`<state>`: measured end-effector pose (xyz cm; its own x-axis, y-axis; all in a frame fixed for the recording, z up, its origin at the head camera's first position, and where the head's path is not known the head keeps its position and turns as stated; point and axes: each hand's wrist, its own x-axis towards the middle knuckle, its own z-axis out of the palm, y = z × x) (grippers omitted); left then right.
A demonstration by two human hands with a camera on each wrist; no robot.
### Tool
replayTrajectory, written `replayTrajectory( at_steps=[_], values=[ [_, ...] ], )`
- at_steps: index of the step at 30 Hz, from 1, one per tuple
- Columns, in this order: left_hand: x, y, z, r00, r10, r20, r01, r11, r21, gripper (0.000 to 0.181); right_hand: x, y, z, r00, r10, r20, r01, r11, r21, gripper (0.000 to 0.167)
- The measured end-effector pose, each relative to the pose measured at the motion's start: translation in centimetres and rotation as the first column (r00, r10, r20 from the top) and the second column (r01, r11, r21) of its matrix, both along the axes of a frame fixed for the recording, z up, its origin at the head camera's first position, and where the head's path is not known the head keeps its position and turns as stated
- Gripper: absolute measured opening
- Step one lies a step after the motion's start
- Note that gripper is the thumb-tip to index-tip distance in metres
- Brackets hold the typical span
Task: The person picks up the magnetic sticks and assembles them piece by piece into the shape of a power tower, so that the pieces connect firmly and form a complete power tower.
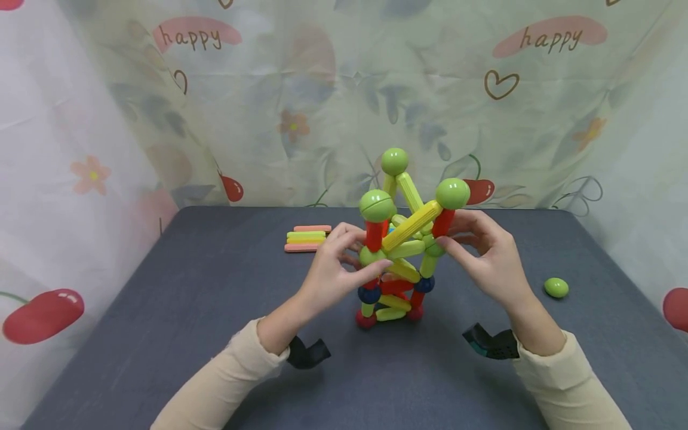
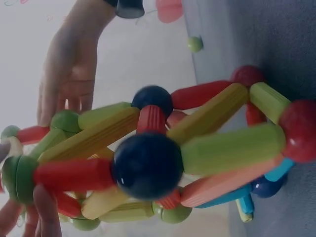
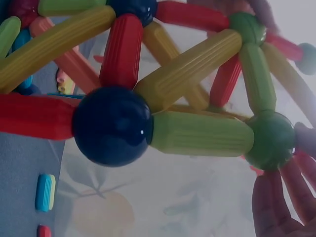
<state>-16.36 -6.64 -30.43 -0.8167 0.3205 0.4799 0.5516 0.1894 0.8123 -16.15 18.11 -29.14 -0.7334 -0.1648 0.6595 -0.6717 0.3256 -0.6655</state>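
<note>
A tower of ribbed rods and round balls, apparently a magnetic building set, stands on the dark table. Red balls (image 1: 366, 318) form its foot, with blue balls (image 1: 424, 283) above them and green balls higher up. My left hand (image 1: 335, 272) pinches a green ball (image 2: 19, 178) on the tower's left side, thumb in front. On the right side, my right hand (image 1: 491, 257) holds another green ball (image 3: 270, 139) between thumb and fingers, just below a red rod (image 1: 443, 223). A yellow rod (image 1: 412, 225) slants up to the top right green ball (image 1: 452, 194). Some fingertips are hidden behind the tower.
Several loose pink, yellow and green rods (image 1: 305, 236) lie behind my left hand. A loose green ball (image 1: 556, 288) rests on the table (image 1: 591, 358) at the right. A patterned curtain (image 1: 344, 89) hangs behind the table.
</note>
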Motion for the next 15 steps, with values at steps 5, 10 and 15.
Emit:
replayTrajectory(
  at_steps=[5, 10, 15],
  values=[
    [-0.9, -2.0, -0.3, 0.985, -0.169, 0.034, 0.169, 0.986, -0.008, 0.043, -0.3, 0.3, 0.0, 0.999, -0.004, 0.037, 0.003, 1.000, 0.008, 0.038],
    [-4.2, -5.2, -1.4, 0.985, -0.110, 0.132, 0.122, 0.989, -0.084, 0.029, -0.2, 0.3, 0.0, 0.998, -0.006, 0.054, 0.005, 1.000, 0.016, 0.036],
    [-7.8, -7.9, -3.9, 0.960, 0.193, 0.201, -0.105, 0.918, -0.383, 0.024, -0.1, 0.3, 0.1, 0.998, -0.015, 0.067, 0.013, 1.000, 0.025, 0.036]
  ],
)
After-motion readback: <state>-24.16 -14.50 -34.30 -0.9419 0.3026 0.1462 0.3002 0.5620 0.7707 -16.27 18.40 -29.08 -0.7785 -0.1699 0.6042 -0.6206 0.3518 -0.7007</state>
